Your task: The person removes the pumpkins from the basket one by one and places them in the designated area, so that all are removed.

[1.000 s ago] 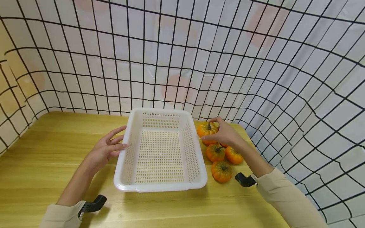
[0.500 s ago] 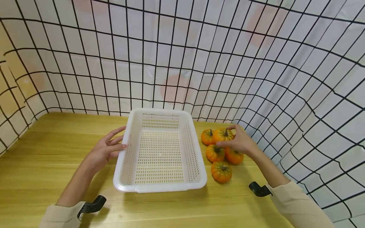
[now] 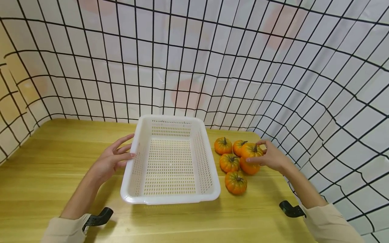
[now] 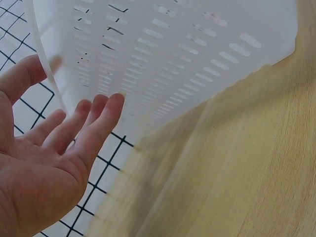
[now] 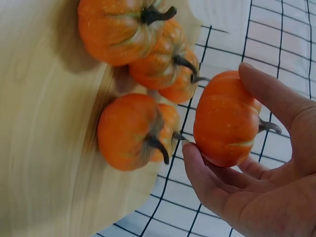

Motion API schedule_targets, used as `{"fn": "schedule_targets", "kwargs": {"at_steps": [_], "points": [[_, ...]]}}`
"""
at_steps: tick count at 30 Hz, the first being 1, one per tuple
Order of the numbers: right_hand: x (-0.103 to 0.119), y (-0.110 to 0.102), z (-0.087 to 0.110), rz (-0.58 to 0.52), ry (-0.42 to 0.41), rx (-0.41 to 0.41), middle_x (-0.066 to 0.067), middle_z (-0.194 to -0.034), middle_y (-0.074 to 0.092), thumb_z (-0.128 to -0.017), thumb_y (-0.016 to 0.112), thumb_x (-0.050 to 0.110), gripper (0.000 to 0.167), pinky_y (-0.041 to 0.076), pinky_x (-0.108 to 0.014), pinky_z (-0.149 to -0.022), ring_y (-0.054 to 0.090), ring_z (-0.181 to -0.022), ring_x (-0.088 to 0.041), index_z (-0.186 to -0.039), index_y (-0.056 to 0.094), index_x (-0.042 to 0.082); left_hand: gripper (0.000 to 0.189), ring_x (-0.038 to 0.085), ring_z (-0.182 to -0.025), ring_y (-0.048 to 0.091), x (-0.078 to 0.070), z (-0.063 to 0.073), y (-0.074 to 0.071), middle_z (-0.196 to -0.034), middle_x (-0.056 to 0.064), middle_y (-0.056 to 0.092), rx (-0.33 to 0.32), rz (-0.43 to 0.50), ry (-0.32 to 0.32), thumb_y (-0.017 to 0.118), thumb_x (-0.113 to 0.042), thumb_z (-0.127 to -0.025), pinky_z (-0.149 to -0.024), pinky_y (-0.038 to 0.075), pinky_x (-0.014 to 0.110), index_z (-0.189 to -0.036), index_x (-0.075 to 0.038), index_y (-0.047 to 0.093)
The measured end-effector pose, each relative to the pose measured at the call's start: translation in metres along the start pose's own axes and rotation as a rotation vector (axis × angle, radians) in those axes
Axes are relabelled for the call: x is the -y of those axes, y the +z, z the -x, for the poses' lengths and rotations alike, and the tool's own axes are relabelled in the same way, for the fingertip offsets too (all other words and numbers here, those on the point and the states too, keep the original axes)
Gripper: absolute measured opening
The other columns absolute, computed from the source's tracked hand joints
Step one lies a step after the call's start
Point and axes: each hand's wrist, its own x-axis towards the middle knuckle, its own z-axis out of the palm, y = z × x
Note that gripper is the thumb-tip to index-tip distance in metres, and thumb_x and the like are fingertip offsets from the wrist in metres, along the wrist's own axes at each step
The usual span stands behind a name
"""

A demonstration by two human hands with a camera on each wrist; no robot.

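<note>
Tilted toward the camera, a white slotted plastic basket [image 3: 170, 165] stands at mid-table in the head view. My left hand [image 3: 109, 158] pinches its left rim, thumb over the edge and the other fingers along the outer wall [image 4: 163, 54]. In the right wrist view, my right hand [image 5: 276, 182] holds a small orange pumpkin [image 5: 227, 121] between thumb and fingers, its dark stem toward the palm. In the head view this pumpkin overlaps another pumpkin [image 3: 250, 167] beneath it. Several more small pumpkins [image 3: 229, 163] sit on the table right of the basket.
The wooden table [image 3: 67, 162] is bounded behind and on the right by a black wire grid [image 3: 182, 84] with a pale sheet behind it. One pumpkin [image 3: 236, 183] lies nearest the front of the group, close to the basket's right wall.
My right hand has carried the held pumpkin rightward and toward the front, from over the back-left pumpkin to over the right-hand one. My left hand and the basket stay put.
</note>
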Motion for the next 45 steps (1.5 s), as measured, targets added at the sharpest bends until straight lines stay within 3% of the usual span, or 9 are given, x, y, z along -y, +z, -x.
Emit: {"fn": "schedule_targets", "kwargs": {"at_steps": [3,11,20,32,45], "points": [[-0.007,-0.005,0.002,-0.007,0.002,0.038,-0.044,-0.149,0.027,-0.086,0.081,0.041,0.099,0.051,-0.058,-0.097,0.059,-0.118,-0.048,-0.152,0.018,0.003,0.075,0.019,-0.112,0.071,0.000,0.000,0.000,-0.139,-0.005,0.062,0.000,0.000,-0.003,0.063,-0.001,-0.097,-0.086,0.062,0.037,-0.160,-0.015,0.025],[-0.025,-0.017,0.010,0.054,0.032,0.100,-0.043,-0.148,0.033,-0.084,0.082,0.042,0.095,0.049,-0.061,-0.095,0.050,-0.126,-0.051,-0.151,0.025,0.006,0.075,0.020,-0.112,0.071,0.000,0.000,0.001,-0.139,-0.004,0.062,-0.002,-0.010,-0.005,0.064,-0.001,-0.097,-0.086,0.062,0.037,-0.160,-0.015,0.026],[-0.043,-0.020,0.013,-0.028,0.032,0.185,-0.041,-0.151,0.024,-0.087,0.081,0.033,0.090,0.049,-0.059,-0.101,0.038,-0.135,-0.055,-0.150,0.025,0.004,0.076,0.019,-0.111,0.071,0.000,0.001,0.001,-0.138,-0.005,0.063,-0.006,0.002,-0.007,0.064,-0.001,-0.096,-0.086,0.062,0.037,-0.160,-0.015,0.026],[-0.059,-0.016,0.018,-0.051,0.086,0.251,-0.028,-0.129,0.050,-0.087,0.081,0.028,0.084,0.052,-0.051,-0.099,0.058,-0.111,-0.028,-0.150,0.029,0.007,0.074,0.019,-0.111,0.071,-0.001,0.000,0.001,-0.139,-0.003,0.063,-0.012,0.003,-0.009,0.065,-0.002,-0.096,-0.086,0.062,0.037,-0.159,-0.016,0.028],[-0.072,-0.006,0.020,-0.108,0.087,0.306,-0.039,-0.139,0.033,-0.084,0.084,0.018,0.082,0.055,-0.048,-0.096,0.050,-0.123,-0.040,-0.146,0.032,0.005,0.074,0.019,-0.111,0.071,-0.001,0.000,0.001,-0.140,-0.002,0.062,-0.009,0.000,-0.010,0.065,-0.002,-0.096,-0.086,0.062,0.038,-0.159,-0.016,0.028]]}}
